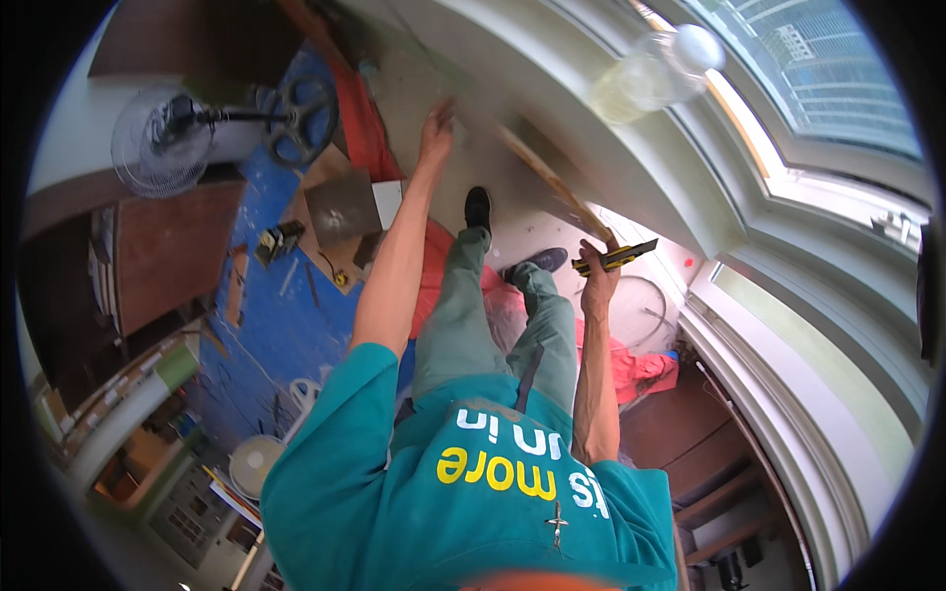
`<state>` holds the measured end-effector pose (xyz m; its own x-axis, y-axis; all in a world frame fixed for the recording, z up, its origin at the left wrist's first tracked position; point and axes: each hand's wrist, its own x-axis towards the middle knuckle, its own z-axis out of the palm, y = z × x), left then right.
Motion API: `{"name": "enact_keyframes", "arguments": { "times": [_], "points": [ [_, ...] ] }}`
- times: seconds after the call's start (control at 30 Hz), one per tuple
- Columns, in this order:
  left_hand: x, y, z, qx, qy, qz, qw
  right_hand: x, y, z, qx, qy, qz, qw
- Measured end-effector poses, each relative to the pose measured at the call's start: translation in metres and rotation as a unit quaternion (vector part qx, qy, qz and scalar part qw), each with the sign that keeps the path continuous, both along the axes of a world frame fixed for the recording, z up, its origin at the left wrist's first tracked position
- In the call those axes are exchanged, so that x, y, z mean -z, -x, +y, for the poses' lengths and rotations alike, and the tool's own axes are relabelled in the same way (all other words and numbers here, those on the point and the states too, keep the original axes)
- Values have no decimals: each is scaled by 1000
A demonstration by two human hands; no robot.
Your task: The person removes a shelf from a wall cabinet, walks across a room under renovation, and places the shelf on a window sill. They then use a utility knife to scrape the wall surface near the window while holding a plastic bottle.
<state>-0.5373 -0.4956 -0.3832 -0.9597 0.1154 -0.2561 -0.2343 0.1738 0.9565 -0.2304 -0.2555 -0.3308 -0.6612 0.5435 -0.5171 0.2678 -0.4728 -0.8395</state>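
My left hand (437, 133) is raised at upper centre, fingers partly bent beside a blurred edge; whether they grip it is unclear. My right hand (599, 271) grips a black-and-yellow utility knife (632, 252) at the lower end of a long wood-edged board (552, 172), which it also seems to hold. The board is blurred and slants along the pale window wall (522, 49).
A clear bottle (645, 79) is by the window (808, 69). A standing fan (163, 133), brown panels (168, 256) and a blue sheet (266, 325) with scattered tools are on my left. Red cloth (641, 364) and a cable loop (650, 300) lie near my feet.
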Motion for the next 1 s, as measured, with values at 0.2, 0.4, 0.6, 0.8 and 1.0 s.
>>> {"name": "enact_keyframes", "arguments": {
  "times": [0.2,0.4,0.6,0.8,1.0],
  "points": [
    [17,6,6,65,-65,9,996,-12,-9,15,-92,-149,-99,980],
    [-7,-3,7,108,-2,13,994,-92,-5,28,-177,-404,-173,881],
    [-17,-12,14,10,-15,172,985,-154,98,-12,-353,-406,-94,838],
    [-22,-8,-2,72,-25,90,993,-158,209,-49,-483,-503,-113,708],
    [-10,-3,-6,108,-2,89,990,-146,254,-61,-535,-569,-69,621]
  ]
}}
